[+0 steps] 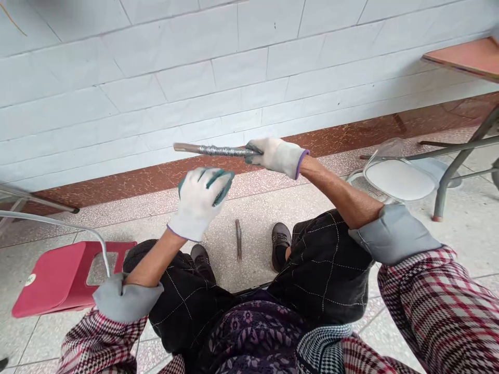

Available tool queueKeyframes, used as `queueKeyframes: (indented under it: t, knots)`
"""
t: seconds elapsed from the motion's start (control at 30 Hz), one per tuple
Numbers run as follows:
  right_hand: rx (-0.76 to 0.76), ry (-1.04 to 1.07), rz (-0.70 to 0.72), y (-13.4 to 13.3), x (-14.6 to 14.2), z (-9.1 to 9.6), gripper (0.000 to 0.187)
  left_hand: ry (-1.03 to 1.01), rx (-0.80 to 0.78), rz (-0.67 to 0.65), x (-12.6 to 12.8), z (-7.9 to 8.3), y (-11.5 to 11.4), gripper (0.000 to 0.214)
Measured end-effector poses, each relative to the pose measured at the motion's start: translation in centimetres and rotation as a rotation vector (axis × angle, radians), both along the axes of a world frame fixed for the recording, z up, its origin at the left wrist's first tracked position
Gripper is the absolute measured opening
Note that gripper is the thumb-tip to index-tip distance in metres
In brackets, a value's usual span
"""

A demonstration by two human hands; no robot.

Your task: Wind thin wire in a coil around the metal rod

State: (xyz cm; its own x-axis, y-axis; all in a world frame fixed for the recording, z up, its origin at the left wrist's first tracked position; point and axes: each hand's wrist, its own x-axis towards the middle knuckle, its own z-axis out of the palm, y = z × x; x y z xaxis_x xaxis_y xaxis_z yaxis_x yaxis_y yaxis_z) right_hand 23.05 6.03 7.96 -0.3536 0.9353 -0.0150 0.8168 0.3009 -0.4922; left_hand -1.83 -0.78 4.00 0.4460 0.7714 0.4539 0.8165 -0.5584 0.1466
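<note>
My right hand (pixel 273 156), in a white glove with a green-coated palm, is closed around one end of a thin rod (pixel 187 147). Silvery wire (pixel 224 151) is wound along much of this rod, while its far end is bare and brownish. Lower and to the left, my left hand (pixel 205 200) wears a matching glove and is apart from the rod. Its fingers are curled inward; whether they pinch anything is hidden. On the floor between my shoes lies a second slim rod (pixel 238 239), also apparently wrapped with wire.
A red plastic stool (pixel 58 280) lies at the left, beside a curved pale metal tube (pixel 78 220). White tiled wall (pixel 187 88) rises ahead. At right are a white-seated chair (pixel 401 179) and a reddish-brown tabletop (pixel 468 56) on metal legs.
</note>
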Motion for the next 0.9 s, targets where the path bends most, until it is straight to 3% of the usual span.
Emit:
queueKeyframes:
  t: [0.07,0.2,0.3,0.4,0.47,0.53,0.63,0.77,0.9]
  knots:
    - [-0.086,0.186,0.016,-0.4,0.4,0.2,0.003,-0.210,-0.191,0.053,0.8,-1.1,0.1,0.033]
    - [-0.174,0.353,0.085,-1.7,0.0,0.4,0.003,-0.740,-0.630,0.141,2.7,-2.4,2.9,0.061]
    - [-0.191,0.403,0.138,-2.0,-0.2,0.3,0.002,-0.956,-0.878,0.001,3.6,-2.4,3.8,0.059]
    - [-0.193,0.370,0.100,-1.6,0.1,-0.1,0.002,-1.052,-1.076,-0.165,4.0,-2.3,3.1,0.056]
    - [-0.208,0.352,0.072,-1.3,0.4,-0.4,0.005,-1.097,-1.079,-0.093,4.0,-2.4,2.7,0.041]
    - [-0.235,0.378,0.061,-1.2,0.7,-0.5,0.007,-1.132,-0.990,0.087,3.8,-2.4,2.9,0.022]
    - [-0.270,0.463,0.055,-1.2,0.9,-0.4,0.008,-1.168,-0.844,0.234,3.1,-2.1,3.6,0.023]
    - [-0.183,0.427,0.019,-0.8,1.0,-0.8,0.008,-1.121,-0.785,0.198,2.3,-1.8,3.7,0.023]
    - [0.065,0.054,-0.119,0.8,1.1,-2.2,0.013,-1.024,-0.844,0.191,2.0,-2.4,2.9,0.018]
